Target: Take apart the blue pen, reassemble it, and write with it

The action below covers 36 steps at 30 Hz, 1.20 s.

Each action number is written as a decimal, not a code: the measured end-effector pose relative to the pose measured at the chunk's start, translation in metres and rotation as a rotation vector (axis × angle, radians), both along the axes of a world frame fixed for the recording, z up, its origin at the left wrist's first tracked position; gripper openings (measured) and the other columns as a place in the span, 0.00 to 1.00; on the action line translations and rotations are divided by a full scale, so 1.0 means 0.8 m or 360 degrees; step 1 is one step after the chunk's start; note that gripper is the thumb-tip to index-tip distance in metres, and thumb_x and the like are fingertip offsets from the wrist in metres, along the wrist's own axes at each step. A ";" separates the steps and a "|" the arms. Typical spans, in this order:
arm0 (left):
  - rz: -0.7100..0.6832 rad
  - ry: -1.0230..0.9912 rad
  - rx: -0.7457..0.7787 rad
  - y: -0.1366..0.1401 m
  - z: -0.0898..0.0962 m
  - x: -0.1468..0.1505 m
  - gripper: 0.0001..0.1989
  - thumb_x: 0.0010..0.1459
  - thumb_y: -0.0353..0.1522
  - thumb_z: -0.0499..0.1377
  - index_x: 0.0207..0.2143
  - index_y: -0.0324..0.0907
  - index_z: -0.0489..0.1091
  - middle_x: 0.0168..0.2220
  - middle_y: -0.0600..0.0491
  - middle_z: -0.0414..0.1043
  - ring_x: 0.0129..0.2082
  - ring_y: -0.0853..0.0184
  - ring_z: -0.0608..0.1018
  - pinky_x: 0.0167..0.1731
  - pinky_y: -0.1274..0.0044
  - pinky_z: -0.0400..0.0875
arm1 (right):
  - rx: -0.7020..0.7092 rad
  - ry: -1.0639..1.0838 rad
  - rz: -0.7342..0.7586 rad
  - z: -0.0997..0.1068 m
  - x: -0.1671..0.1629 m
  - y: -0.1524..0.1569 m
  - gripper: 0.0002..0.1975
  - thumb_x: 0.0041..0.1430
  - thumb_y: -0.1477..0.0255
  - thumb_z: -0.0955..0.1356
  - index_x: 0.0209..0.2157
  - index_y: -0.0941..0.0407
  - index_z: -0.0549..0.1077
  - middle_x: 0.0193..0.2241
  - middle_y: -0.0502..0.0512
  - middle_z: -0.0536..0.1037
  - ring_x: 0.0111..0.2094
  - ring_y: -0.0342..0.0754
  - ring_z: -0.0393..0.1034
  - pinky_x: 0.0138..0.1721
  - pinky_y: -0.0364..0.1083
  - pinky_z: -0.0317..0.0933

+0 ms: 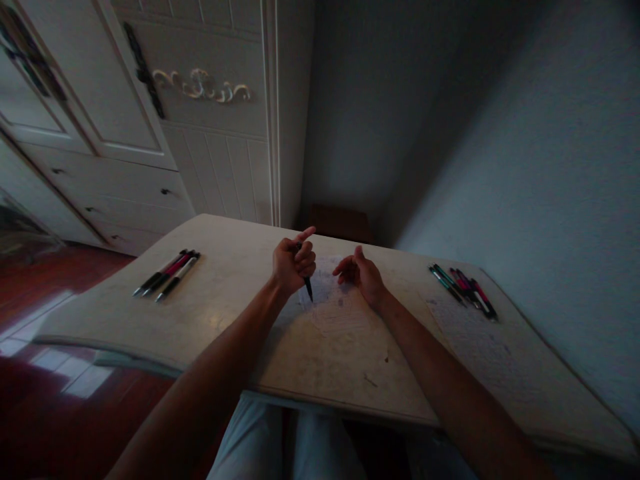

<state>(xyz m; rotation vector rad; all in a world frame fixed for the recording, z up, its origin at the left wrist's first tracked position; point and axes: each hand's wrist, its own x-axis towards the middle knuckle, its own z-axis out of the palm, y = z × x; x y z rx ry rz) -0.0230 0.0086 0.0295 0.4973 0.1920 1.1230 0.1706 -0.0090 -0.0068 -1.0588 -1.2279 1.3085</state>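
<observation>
My left hand [295,262] is closed around a dark pen [309,289], its index finger stretched out to the right. The pen's tip points down over a sheet of paper [340,313] covered in writing. To the right of it, my right hand [364,275] is raised over the paper's far right part, fingers partly curled and apart, with nothing in them. The gap between the hands shows the paper's upper part. Whether the pen tip touches the paper I cannot tell.
Several pens [170,273] lie side by side on the table [225,307] at left. More pens [465,290] lie at right, near another written sheet [480,347]. A white cabinet [220,153] stands behind at left, a wall [540,187] at right, and a brown box-like object [340,222] beyond the table.
</observation>
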 end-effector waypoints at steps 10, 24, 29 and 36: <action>0.0041 -0.0001 -0.0032 -0.001 0.002 0.000 0.18 0.55 0.28 0.45 0.42 0.36 0.72 0.15 0.61 0.46 0.11 0.74 0.48 0.10 0.82 0.41 | -0.0011 -0.0020 -0.0013 0.003 -0.001 -0.002 0.40 0.48 0.34 0.58 0.23 0.58 0.74 0.26 0.59 0.79 0.21 0.44 0.70 0.26 0.44 0.60; 0.0058 0.0022 -0.0016 -0.002 0.004 0.000 0.18 0.57 0.27 0.46 0.44 0.38 0.71 0.16 0.62 0.47 0.11 0.75 0.49 0.10 0.83 0.41 | -0.0021 0.0024 0.0011 -0.002 0.002 0.001 0.39 0.48 0.34 0.58 0.24 0.58 0.74 0.27 0.59 0.79 0.23 0.45 0.70 0.27 0.45 0.62; 0.0037 0.0040 -0.0037 -0.003 0.006 0.000 0.17 0.57 0.28 0.46 0.43 0.38 0.71 0.16 0.62 0.48 0.11 0.74 0.49 0.10 0.83 0.42 | -0.0015 0.0018 0.0021 0.003 0.002 -0.002 0.39 0.48 0.34 0.59 0.24 0.58 0.74 0.26 0.59 0.79 0.22 0.45 0.70 0.27 0.45 0.62; -0.0007 0.0016 -0.0010 -0.004 0.006 -0.002 0.20 0.63 0.39 0.45 0.44 0.38 0.70 0.17 0.62 0.47 0.12 0.75 0.49 0.10 0.83 0.42 | -0.0024 -0.0001 0.0015 0.005 0.000 -0.003 0.40 0.49 0.34 0.58 0.24 0.58 0.74 0.26 0.59 0.78 0.22 0.44 0.70 0.27 0.45 0.61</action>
